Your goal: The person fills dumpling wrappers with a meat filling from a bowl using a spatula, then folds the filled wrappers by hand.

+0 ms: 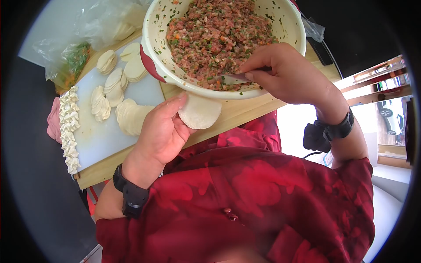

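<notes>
My left hand [163,131] pinches one round, pale dumpling wrapper [200,112] by its edge, just below the rim of a big cream bowl [151,41]. Minced meat filling [219,33] with green and orange bits fills much of that bowl. Over the bowl's near side, my right hand [285,72] grips a thin metal utensil [232,79]. Its far end dips into the filling, so whether it is a spoon or a spreader I cannot tell.
Several fanned stacks of wrappers [131,116] lie on a white cutting board [94,142] at the left. Folded dumplings [69,127] line the board's left edge, with a pink cloth [53,120] beyond them. Plastic bags [105,26], one holding greens, sit at the back left.
</notes>
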Available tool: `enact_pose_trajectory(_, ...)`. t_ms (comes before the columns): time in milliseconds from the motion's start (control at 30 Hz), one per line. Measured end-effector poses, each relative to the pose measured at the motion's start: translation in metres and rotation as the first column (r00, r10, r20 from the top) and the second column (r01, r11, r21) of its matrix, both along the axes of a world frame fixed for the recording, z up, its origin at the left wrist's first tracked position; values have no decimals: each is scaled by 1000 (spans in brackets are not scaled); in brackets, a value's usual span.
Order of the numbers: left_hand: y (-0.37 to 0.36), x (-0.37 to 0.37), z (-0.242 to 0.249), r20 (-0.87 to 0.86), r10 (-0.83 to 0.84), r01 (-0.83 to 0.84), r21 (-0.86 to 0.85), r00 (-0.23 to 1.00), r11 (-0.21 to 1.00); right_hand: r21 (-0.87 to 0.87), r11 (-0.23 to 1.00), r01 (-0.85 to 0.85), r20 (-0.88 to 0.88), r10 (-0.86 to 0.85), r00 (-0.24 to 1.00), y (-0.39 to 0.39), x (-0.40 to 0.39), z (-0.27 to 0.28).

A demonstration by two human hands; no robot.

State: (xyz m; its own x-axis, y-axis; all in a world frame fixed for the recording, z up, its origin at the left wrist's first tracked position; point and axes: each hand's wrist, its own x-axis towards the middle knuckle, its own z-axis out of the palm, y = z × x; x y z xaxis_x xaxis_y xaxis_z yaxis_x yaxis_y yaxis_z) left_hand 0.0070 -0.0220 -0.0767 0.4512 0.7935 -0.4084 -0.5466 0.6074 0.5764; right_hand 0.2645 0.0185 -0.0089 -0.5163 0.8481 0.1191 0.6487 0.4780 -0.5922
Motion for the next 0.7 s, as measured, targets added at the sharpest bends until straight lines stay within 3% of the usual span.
enact_pose_trajectory(233, -6, 7, 8, 78, 33, -33, -7, 996, 999, -180, 982, 58, -82, -74, 994, -3, 5, 3)
enact_pose_trajectory(300, -6, 10, 9, 62, 58, -58, 4, 996, 998, -9, 1000, -15, -62, 14, 998, -3, 9, 4)
enact_pose_trajectory(333, -5, 12, 10, 62, 58, -58, 4, 996, 998, -9, 1000, -14, -61, 14, 998, -2, 11, 2)
enact_pose_trajectory(400, -2, 17, 11, 52, 76, -78, 28, 996, 997, 208, 976, -65, -91, 86, 992, -1, 14, -5)
enact_pose_trajectory(533, 4, 24, 8, 26, 63, -64, 17, 998, 998, 258, 966, -3, -22, 9, 1000, -9, 12, -6)
enact_pose_trajectory(600, 3, 23, 6, 68, 37, -39, 23, 997, 999, 253, 965, 66, 107, -96, 990, -17, 6, 0)
enact_pose_trajectory(700, -4, 26, 4, 39, 45, -44, -18, 998, 999, 205, 976, 70, 103, -93, 990, -23, 5, 5)
